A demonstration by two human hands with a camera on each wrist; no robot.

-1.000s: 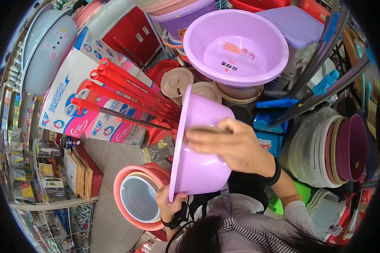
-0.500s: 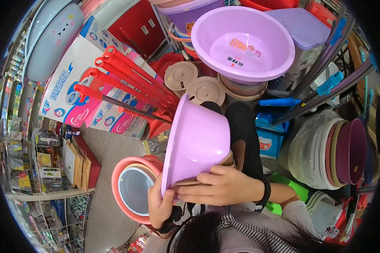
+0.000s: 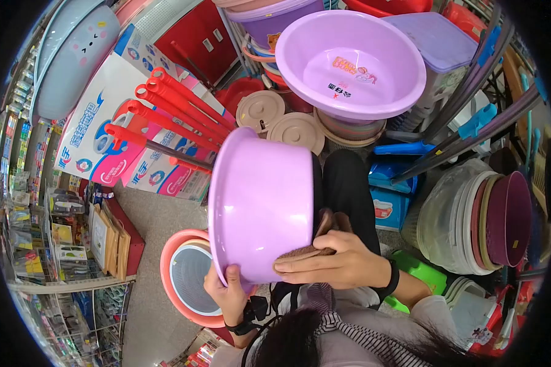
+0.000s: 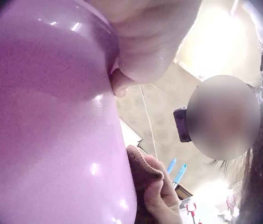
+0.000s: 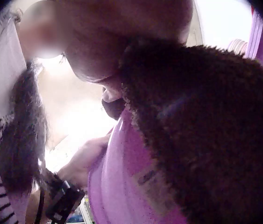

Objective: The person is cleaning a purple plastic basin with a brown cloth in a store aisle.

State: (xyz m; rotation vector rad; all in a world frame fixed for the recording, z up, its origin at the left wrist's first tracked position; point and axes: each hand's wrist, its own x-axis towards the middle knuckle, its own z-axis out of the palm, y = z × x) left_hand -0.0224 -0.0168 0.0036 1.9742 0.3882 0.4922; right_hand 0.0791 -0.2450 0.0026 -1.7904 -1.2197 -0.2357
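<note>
A light purple plastic basin is held on its side, rim facing left, in front of the person. My left hand grips its lower rim, with the thumb on the outer wall and the other fingers mostly hidden behind the rim. In my right hand is a brown cloth, pressed to the lower outer side of the basin. The left wrist view shows the folded cloth at the basin's edge. Fuzzy and dark, the cloth fills much of the right wrist view.
Another purple basin stands on a stack ahead. Red-handled poles lean beside printed boxes at left. A pink tub holding a pale basket sits at lower left. Stacked buckets and blue dustpans are at right.
The basin has moved left and turned to show more of its outer wall. My right hand has brought the cloth from the middle of its side down to the lower side.
</note>
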